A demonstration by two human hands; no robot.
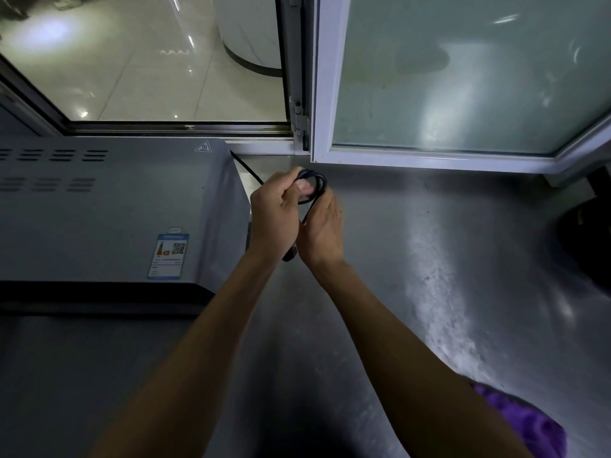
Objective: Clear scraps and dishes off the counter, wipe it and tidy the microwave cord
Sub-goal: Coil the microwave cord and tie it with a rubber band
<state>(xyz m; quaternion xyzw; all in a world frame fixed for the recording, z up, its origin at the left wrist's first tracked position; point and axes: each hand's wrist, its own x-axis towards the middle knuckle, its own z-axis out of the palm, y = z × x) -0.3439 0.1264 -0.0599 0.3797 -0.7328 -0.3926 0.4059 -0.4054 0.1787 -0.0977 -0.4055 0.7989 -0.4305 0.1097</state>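
The grey microwave (109,206) stands on the steel counter (429,259) at the left. Its black cord (246,168) runs from the back right corner up to my hands. My left hand (274,216) grips a small coil of the cord (318,184) between thumb and fingers. My right hand (322,228) is pressed against the coil from the right, fingers curled around the strand that hangs down. The dark plug end (290,255) dangles between my wrists.
A purple cloth (525,421) lies on the counter at the lower right. A dark round object (588,236) sits at the right edge. Behind the counter are a window sill and an open white-framed frosted pane (463,77).
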